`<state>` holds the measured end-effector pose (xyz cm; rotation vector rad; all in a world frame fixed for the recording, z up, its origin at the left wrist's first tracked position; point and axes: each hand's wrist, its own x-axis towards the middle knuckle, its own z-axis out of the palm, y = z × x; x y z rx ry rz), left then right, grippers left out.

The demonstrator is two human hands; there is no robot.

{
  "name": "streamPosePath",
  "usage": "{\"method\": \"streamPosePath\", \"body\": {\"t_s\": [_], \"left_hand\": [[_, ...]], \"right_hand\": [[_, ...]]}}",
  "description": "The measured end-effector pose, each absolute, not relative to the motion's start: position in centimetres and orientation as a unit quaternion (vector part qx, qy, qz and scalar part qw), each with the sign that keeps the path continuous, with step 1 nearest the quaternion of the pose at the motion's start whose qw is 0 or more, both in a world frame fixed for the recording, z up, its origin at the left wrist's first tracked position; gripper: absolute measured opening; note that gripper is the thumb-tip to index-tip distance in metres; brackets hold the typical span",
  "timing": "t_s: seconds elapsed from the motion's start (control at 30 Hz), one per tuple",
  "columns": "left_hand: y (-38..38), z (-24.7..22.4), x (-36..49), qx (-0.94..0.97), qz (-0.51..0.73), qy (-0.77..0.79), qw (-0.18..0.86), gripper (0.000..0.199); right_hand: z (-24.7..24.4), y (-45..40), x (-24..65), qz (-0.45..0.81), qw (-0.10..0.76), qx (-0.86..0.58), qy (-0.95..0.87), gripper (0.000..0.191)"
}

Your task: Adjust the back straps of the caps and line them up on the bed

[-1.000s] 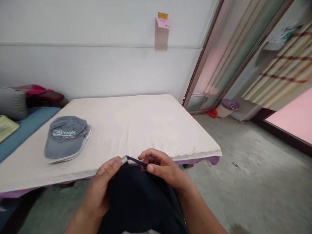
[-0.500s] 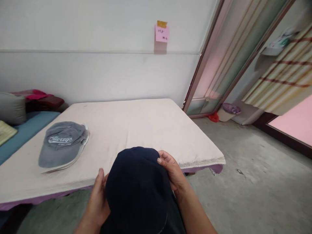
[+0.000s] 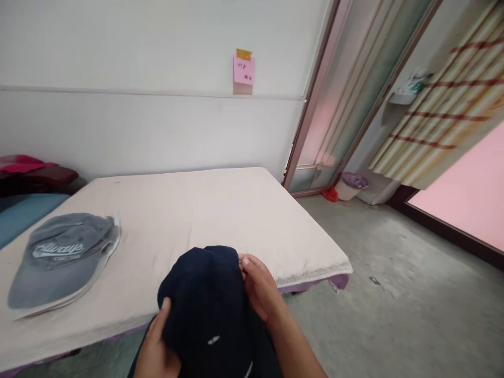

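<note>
A dark navy cap (image 3: 205,299) is held between my two hands at the bottom middle, just in front of the bed's near edge. My left hand (image 3: 157,344) grips its left side, thumb on the outside and the other fingers mostly hidden. At the cap's upper right edge, my right hand (image 3: 262,289) pinches the fabric between thumb and fingers. A small pale mark shows low on the cap's dark cloth. Left of my hands, a grey cap (image 3: 65,257) with white lettering lies on the bed, on top of something pale with a white edge.
The bed (image 3: 220,205) has a cream cover with purple cloth under its edge. A pink note (image 3: 244,70) is taped to the white wall. Dark red and pink items (image 3: 39,173) sit at the left. A bin (image 3: 350,186) stands by the sliding door on the concrete floor.
The view has turned slightly right. The navy cap has tilted in my hands, so the pale mark now shows. My left thumb has come onto the cap's side.
</note>
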<state>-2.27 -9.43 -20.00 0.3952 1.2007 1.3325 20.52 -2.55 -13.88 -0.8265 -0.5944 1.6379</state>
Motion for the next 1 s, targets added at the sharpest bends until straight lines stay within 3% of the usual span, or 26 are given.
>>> {"method": "streamPosePath", "body": {"t_s": [0.1, 0.2, 0.3, 0.4, 0.67, 0.77, 0.9, 1.0], "left_hand": [[-7.4, -18.4, -2.5, 0.148, 0.609, 0.516, 0.584, 0.054], [-5.2, -16.6, -1.3, 0.088, 0.631, 0.503, 0.585, 0.045], [-3.2, -15.4, 0.6, 0.053, 0.62, 0.485, 0.614, 0.032], [-1.3, -15.6, 2.0, 0.046, 0.632, 0.463, 0.62, 0.03], [0.2, -22.3, 1.0, 0.124, 0.55, 0.55, 0.617, 0.016], [-0.2, -23.8, 0.4, 0.156, 0.564, 0.531, 0.613, 0.025], [0.0, -24.2, 0.3, 0.147, 0.558, 0.53, 0.622, 0.033], [0.4, -24.3, 0.3, 0.119, 0.55, 0.537, 0.629, 0.036]], "right_hand": [[-14.9, -4.5, 21.3, 0.726, 0.543, -0.338, -0.252, 0.031], [-16.0, -6.5, 21.5, 0.763, 0.501, -0.314, -0.263, 0.036], [-16.7, -6.9, 21.3, 0.765, 0.517, -0.3, -0.238, 0.044], [-17.2, -5.1, 21.4, 0.745, 0.552, -0.3, -0.225, 0.039], [-18.2, 6.9, 26.7, 0.642, 0.643, -0.301, -0.291, 0.037], [-18.4, 13.0, 30.3, 0.574, 0.683, -0.35, -0.286, 0.036], [-19.4, 20.7, 35.4, 0.516, 0.717, -0.393, -0.255, 0.018], [-21.2, 24.6, 38.4, 0.469, 0.728, -0.45, -0.216, 0.015]]}}
